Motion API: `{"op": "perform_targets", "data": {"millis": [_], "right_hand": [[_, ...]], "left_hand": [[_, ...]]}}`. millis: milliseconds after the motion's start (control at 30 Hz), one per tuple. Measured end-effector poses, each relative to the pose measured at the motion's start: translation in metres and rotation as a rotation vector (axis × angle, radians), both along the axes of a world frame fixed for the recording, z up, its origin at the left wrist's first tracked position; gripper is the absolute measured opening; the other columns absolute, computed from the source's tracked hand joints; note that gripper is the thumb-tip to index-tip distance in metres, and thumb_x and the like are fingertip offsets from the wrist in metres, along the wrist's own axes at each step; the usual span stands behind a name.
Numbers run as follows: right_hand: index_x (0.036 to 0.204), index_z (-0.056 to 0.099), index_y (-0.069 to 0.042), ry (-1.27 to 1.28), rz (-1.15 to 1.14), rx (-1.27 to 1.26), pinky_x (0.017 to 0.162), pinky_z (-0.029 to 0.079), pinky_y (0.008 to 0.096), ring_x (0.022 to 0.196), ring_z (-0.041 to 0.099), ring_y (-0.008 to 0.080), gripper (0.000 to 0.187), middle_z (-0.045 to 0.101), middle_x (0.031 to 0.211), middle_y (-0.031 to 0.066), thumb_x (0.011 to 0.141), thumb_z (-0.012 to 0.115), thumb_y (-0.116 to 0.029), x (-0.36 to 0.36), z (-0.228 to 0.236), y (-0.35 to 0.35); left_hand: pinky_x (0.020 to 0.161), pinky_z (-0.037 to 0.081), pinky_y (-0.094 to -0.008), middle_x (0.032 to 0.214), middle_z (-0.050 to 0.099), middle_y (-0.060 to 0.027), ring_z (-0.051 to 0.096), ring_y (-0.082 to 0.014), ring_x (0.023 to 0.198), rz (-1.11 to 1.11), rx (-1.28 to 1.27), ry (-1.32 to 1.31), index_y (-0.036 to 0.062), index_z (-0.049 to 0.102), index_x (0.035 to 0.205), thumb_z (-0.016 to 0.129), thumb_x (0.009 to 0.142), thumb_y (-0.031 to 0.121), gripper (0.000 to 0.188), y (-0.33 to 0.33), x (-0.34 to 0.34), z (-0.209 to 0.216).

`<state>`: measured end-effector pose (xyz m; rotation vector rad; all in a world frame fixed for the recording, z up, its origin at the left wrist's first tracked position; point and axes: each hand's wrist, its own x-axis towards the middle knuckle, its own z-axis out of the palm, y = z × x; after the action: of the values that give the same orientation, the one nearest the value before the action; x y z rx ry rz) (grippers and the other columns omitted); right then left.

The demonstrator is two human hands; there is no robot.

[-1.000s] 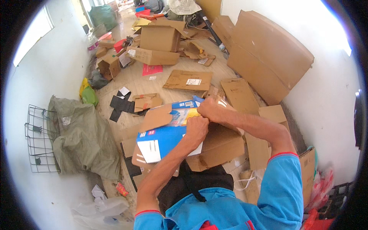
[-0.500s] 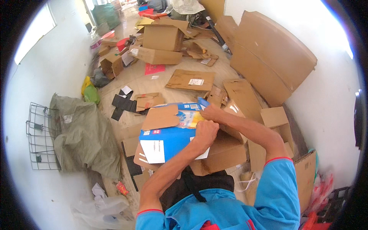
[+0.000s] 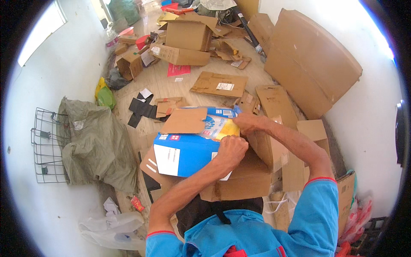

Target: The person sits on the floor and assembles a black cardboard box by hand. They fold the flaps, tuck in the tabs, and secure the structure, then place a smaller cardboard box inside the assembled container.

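A blue cardboard box with white panels lies in front of me on larger brown cardboard. Its top is partly open, with a brown flap folded over the left side. A white and yellow plastic packet with blue print shows inside the opening. My left hand is closed on the near right edge of the box. At the far right corner, the fingers of my right hand are curled round the blue edge. The fingertips of both hands are partly hidden.
An open brown carton lies under and beside the blue box. Flattened cardboard and more boxes litter the floor ahead. A large sheet leans on the right wall. To the left are a grey-green sack and wire rack.
My right hand has shifted slightly right, and the hands are a little farther apart. Both keep hold of the box edges. The whole view has shifted slightly.
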<state>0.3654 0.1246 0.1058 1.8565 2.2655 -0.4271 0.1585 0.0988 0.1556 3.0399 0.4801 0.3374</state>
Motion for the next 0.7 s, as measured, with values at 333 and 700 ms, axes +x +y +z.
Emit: {"op": "perform_targets", "data": {"millis": [333,700], "right_hand": [[0.104,0.063,0.0,0.141,-0.038,-0.013,0.072,0.05,0.0476,0.085,0.065,0.0406,0.034,0.066,0.089,0.0243,0.072,0.064,-0.01,0.006,0.005,-0.016],[0.11,0.065,0.007,0.179,-0.371,-0.238,0.081,0.053,0.0418,0.098,0.066,0.0335,0.082,0.068,0.109,0.0219,0.068,0.068,-0.063,0.014,-0.03,-0.003]], "left_hand": [[0.062,0.055,-0.0418,0.084,0.067,-0.0131,0.069,-0.028,0.079,0.034,-0.055,-0.033,0.001,0.066,0.088,0.07,0.073,0.013,0.02,0.006,-0.039,-0.016],[0.064,0.056,-0.0408,0.083,0.071,-0.015,0.071,-0.0282,0.078,0.002,-0.076,0.041,0.0024,0.069,0.085,0.07,0.073,0.014,0.017,0.007,-0.023,-0.026]]}}
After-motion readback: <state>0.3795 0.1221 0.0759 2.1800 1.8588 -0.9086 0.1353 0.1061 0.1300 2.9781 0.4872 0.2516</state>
